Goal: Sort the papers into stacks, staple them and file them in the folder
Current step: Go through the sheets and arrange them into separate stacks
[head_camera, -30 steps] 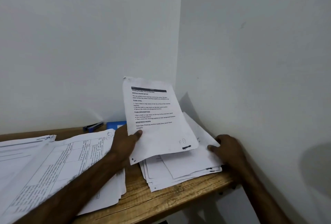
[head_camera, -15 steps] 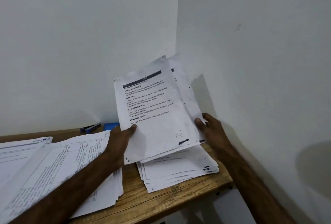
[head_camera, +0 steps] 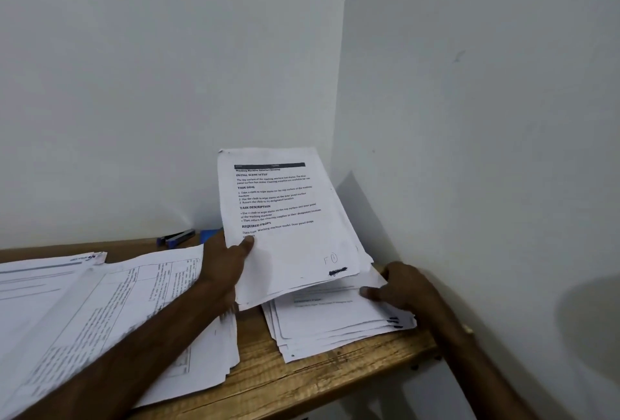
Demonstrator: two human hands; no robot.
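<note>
My left hand (head_camera: 224, 268) grips a few printed sheets (head_camera: 288, 218) by their left edge, thumb on the front, and holds them tilted up above the table. Under them lies a stack of white papers (head_camera: 335, 322) near the table's right end. My right hand (head_camera: 402, 288) rests on the right side of that stack, with its fingers on the top sheet. A broad pile of table-printed papers (head_camera: 110, 312) lies to the left under my left forearm. A blue stapler (head_camera: 177, 237) and a blue folder (head_camera: 209, 234) lie at the back by the wall.
The wooden table (head_camera: 322, 376) sits in a corner, with white walls behind and to the right. Its front edge runs diagonally at the bottom. More sheets (head_camera: 40, 272) lie at the far left.
My right hand let go of the raised sheets and dropped back onto the lying stack. The sheets in my left hand came down a little and turned more upright.
</note>
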